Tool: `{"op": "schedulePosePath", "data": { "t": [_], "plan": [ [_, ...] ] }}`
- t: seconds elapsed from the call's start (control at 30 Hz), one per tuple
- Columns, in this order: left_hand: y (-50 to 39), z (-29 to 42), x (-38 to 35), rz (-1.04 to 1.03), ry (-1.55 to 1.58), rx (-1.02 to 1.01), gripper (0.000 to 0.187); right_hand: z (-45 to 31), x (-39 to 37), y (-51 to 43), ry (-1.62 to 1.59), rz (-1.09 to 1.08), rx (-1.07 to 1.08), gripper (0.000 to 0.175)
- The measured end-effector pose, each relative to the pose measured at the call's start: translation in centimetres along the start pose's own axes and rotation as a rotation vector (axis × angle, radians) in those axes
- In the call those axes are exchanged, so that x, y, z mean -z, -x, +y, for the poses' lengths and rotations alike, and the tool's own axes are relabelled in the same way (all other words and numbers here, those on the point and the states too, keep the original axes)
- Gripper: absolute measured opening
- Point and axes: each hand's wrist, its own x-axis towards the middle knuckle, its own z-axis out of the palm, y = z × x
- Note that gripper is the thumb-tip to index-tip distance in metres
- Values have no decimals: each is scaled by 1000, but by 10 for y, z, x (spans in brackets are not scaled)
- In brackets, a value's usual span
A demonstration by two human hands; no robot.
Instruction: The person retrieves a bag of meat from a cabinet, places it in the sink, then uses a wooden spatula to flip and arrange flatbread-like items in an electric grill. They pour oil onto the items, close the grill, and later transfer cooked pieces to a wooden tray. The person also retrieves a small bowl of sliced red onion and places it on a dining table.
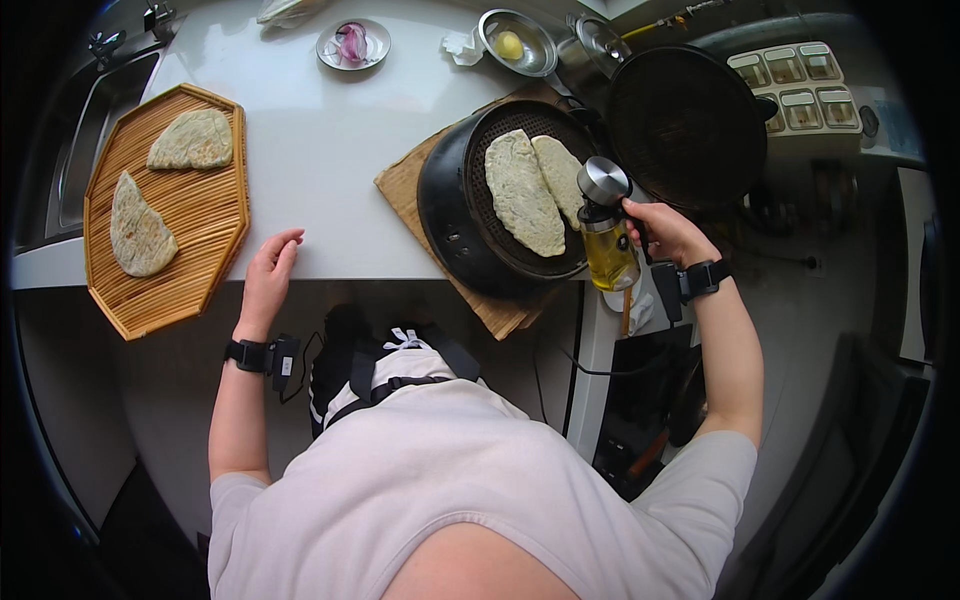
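My right hand point(664, 226) grips the dark handle of a glass oil dispenser point(613, 255) with a steel cap and yellow oil inside. The dispenser is over the right front rim of a round black electric griddle point(450, 217). On the griddle's plate lie two folded flatbreads, a larger one point(523, 193) in front of me and another point(559, 174) partly hidden behind the dispenser. My left hand point(270, 270) holds nothing, thumb and fingers slightly apart, at the counter's front edge. It is just right of a woven tray point(202, 247) bearing two browned flatbread pieces, one behind point(193, 140) and one nearer point(141, 225).
Cardboard point(409, 176) lies beneath the griddle, whose raised lid point(682, 127) leans behind. At the back are a plate point(322, 51) with red onion and a steel bowl point(491, 30) with a yellow piece. A sink point(94, 142) is left, a seasoning box point(799, 90) right.
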Motion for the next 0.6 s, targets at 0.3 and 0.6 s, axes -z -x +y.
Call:
{"op": "schedulePosePath", "data": {
  "t": [0.3,0.6],
  "plan": [
    [-2,7,-2,13,41,-9,27,17,-2,9,34,-5,-38,38],
    [-6,30,2,26,14,-100,24,20,1,14,42,-8,-51,37]
  ]
}}
